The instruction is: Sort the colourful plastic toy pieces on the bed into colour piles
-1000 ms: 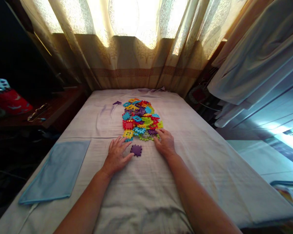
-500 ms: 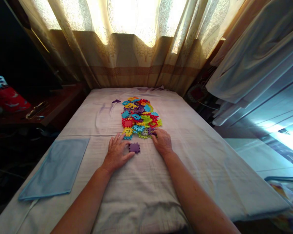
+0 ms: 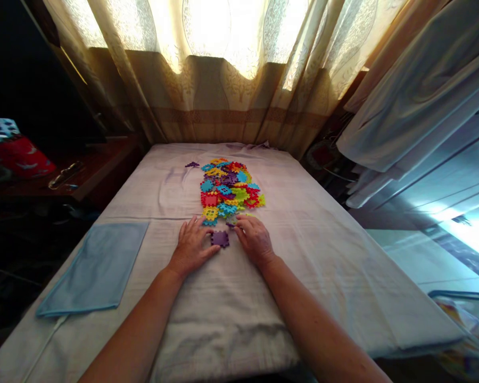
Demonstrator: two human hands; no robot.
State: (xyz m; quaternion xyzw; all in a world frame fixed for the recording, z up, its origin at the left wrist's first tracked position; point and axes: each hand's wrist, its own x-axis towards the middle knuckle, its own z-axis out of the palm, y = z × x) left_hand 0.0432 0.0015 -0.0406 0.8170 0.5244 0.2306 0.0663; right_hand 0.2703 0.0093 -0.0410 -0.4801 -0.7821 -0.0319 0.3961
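Observation:
A flat purple square tile (image 3: 220, 239) with notched edges lies on the sheet. The thumb and index finger of my left hand (image 3: 191, 247) hold its left side and lower edge, while the other fingers spread out on the cloth. My right hand (image 3: 255, 238) pinches a small purple piece (image 3: 230, 225), seen nearly edge-on just beyond the tile and apart from it. Beyond both hands lies a heap of notched plastic tiles (image 3: 227, 186) in red, yellow, blue, green and purple. A yellow tile (image 3: 210, 213) with window-like openings is near my left fingertips.
A lone purple piece (image 3: 192, 165) lies left of the heap. On the left of the bed (image 3: 323, 266) is a light blue pad (image 3: 99, 268) with a white cord. Curtains (image 3: 223, 101) hang behind, and clothes (image 3: 399, 96) hang at the right.
My right hand has moved left and nearer, bringing a purple piece from the heap's front edge toward the purple tile. My left hand stays by the tile.

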